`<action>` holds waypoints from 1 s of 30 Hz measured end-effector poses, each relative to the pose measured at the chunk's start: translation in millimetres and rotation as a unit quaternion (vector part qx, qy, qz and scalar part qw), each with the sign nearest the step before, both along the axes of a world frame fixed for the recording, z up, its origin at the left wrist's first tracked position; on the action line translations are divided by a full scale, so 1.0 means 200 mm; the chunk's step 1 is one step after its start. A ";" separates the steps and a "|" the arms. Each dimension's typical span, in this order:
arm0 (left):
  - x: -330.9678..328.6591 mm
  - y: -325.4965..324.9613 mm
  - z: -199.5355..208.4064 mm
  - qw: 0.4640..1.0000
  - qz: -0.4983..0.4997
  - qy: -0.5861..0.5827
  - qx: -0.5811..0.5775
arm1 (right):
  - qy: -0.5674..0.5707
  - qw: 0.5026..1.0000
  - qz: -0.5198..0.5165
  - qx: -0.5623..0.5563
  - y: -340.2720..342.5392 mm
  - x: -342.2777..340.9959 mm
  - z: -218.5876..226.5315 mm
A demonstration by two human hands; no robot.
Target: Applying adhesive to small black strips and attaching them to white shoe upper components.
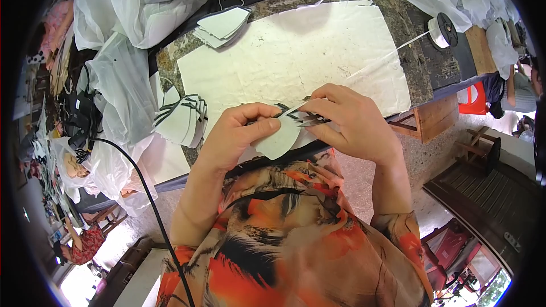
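Note:
Between my hands is a pale, pointed fabric piece with a dark strip along its upper edge. My left hand pinches its upper left side between thumb and fingers. A narrow white ribbon runs from the piece, under the fingers of my right hand, to a spool at the back right. My right hand is closed on small dark metal scissors, whose blades lie by the piece's upper right edge. Part of the scissors is hidden in the palm.
A cream sheet covers the worn board. Stacks of similar pieces lie at the far left and near left. Translucent plastic sheeting drapes the left and back. A black cable hangs at left; a wooden stool stands right.

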State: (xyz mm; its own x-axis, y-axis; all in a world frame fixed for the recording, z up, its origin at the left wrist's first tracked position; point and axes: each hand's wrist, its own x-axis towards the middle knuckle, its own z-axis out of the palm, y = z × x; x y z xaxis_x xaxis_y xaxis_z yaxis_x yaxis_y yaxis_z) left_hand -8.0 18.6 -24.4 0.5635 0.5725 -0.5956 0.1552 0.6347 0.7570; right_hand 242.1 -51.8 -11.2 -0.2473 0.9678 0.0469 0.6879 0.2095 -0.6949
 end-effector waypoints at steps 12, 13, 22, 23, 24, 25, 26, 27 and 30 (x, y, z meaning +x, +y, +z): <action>0.02 0.02 0.05 0.994 -0.034 0.028 0.102 | -0.033 0.998 -0.032 -0.035 0.04 -0.02 0.03; 0.02 0.01 0.05 0.994 -0.030 0.026 0.102 | -0.033 0.998 -0.033 -0.033 0.04 -0.02 0.03; 0.08 -0.07 -0.03 0.996 0.026 -0.002 0.081 | -0.004 1.000 -0.015 -0.013 0.04 -0.04 -0.03; 0.08 -0.07 -0.03 0.997 0.029 -0.004 0.076 | 0.004 1.000 -0.018 -0.002 0.04 -0.04 -0.04; 0.08 -0.07 -0.03 0.997 0.030 -0.003 0.076 | 0.012 1.000 -0.021 0.009 0.04 -0.04 -0.05; 0.08 -0.07 -0.03 0.997 0.028 0.004 0.068 | 0.012 1.000 -0.020 0.009 0.04 -0.04 -0.05; 0.08 -0.07 -0.03 0.998 0.026 0.011 0.060 | 0.021 1.000 -0.020 0.012 0.04 -0.04 -0.06; 0.09 -0.08 -0.03 0.998 0.026 0.011 0.060 | 0.030 0.999 -0.019 0.015 0.04 -0.05 -0.06; 0.09 -0.09 -0.05 0.996 0.036 -0.001 0.077 | 0.036 0.999 -0.016 0.019 0.05 -0.05 -0.07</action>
State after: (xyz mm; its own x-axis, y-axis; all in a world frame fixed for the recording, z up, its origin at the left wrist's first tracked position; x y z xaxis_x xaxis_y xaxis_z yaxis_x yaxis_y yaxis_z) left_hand 10.2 1.5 -34.4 0.5197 0.6957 -0.4959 0.1114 0.5203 0.8467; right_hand 233.0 -42.8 -25.0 -0.2111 0.9723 0.1005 0.6433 0.2156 -0.7346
